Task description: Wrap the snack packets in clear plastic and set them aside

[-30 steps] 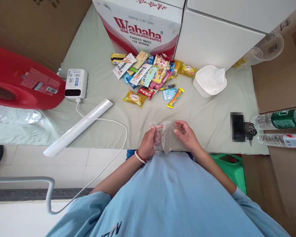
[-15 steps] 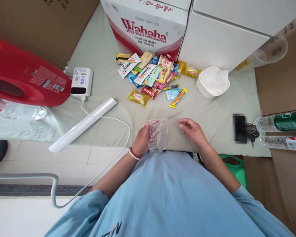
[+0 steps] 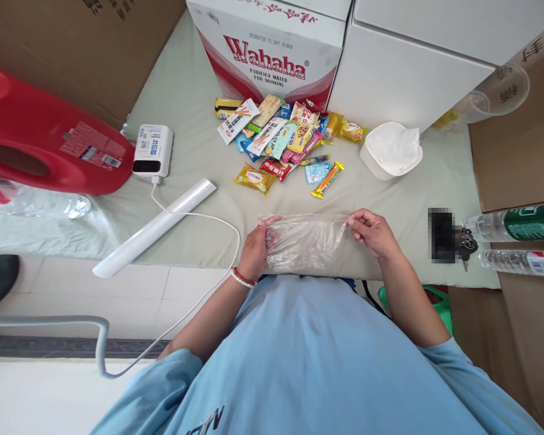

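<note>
A clear plastic bag (image 3: 306,241) is stretched sideways between my two hands, just above the table's near edge. My left hand (image 3: 255,249) grips its left side, with the fingers partly behind or inside the film; I cannot tell which. At the upper right corner of the bag, my right hand (image 3: 372,232) pinches the film between thumb and fingertips. Beyond the bag lies a pile of small wrapped snacks (image 3: 278,139). Nearest to my hands are a yellow-wrapped cake (image 3: 254,178) and a thin yellow snack bar (image 3: 327,180).
A white bowl (image 3: 390,158) with clear plastic in it stands right of the snacks. On the left are a white power bank (image 3: 153,151) with its cable, a white tube light (image 3: 156,228) and a red jug (image 3: 54,133). Keys (image 3: 466,243) and bottles (image 3: 532,223) lie right. A Wahaha carton (image 3: 272,54) stands behind.
My right hand has moved right and now pinches the bag's edge, where before it was apart from it. The bag, bunched at my left hand before, is now spread wide.
</note>
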Action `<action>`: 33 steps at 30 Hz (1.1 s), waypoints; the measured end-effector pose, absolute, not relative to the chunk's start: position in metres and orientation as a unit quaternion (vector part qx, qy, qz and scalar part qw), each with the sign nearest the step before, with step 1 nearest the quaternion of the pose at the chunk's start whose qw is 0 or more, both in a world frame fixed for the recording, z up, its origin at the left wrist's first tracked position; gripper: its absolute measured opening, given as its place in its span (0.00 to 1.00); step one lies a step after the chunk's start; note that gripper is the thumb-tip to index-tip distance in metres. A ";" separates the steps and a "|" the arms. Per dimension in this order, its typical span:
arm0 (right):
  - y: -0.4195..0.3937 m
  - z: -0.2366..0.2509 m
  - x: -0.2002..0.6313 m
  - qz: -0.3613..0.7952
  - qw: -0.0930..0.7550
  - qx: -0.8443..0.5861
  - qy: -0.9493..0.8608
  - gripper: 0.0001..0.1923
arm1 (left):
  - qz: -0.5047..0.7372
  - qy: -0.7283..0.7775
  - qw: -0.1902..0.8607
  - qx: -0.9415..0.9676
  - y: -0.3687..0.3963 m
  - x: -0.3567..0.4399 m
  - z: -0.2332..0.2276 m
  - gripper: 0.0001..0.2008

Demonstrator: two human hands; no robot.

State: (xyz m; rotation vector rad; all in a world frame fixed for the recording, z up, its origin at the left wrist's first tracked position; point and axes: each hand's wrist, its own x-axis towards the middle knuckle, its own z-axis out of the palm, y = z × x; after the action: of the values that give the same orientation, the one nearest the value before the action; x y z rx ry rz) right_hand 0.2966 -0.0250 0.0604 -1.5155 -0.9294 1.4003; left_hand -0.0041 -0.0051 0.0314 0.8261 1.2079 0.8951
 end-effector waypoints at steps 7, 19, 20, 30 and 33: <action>-0.029 0.056 0.331 0.546 0.390 -0.647 -0.363 0.21 | 0.412 0.553 0.612 0.388 0.008 -0.011 0.019 0.34; -0.041 0.092 0.328 0.217 0.413 -0.629 -0.622 0.07 | 0.492 0.530 0.295 0.624 0.003 -0.030 0.029 0.05; -0.047 0.098 0.330 0.217 0.388 -0.610 -0.656 0.06 | 0.483 0.519 0.281 0.646 0.001 -0.033 0.032 0.04; -0.052 0.104 0.342 0.317 0.259 -0.550 -0.728 0.15 | 0.392 0.392 0.271 0.787 -0.003 -0.055 0.029 0.12; -0.034 0.097 0.324 0.297 0.202 -0.510 -0.782 0.20 | 0.385 0.360 0.275 0.804 0.004 -0.056 0.036 0.13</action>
State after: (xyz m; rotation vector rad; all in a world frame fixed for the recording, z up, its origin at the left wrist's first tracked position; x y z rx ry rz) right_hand 0.3239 -0.0339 0.0973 -1.4239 -2.1828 0.8290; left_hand -0.0563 0.0042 0.0355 2.1614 0.9669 1.0336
